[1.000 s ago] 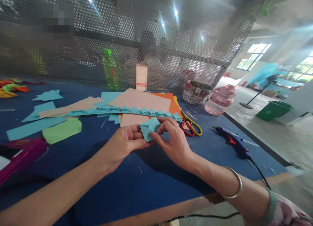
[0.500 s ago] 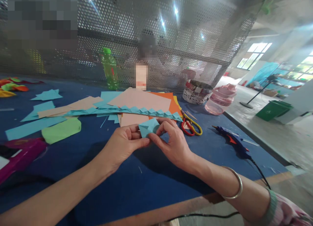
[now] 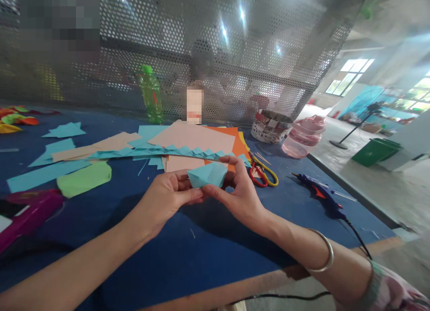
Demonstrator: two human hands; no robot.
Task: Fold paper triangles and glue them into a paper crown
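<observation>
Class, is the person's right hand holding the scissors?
No: the right hand holds folded blue paper, while the scissors lie on the table.

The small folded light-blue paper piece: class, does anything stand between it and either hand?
Nothing visible does: the left hand and right hand both touch the small folded light-blue paper piece directly.

Free near tabletop [image 3: 188,257]; scissors [image 3: 257,161] as obstacle right of the hands [image 3: 244,200]

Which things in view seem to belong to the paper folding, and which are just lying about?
Likely the job's:
blue paper, held in left hand and right hand
zigzag blue strip
perhaps scissors, blue glue gun, both untouched

Probably lying about:
green bottle
pink container
round basket
</observation>
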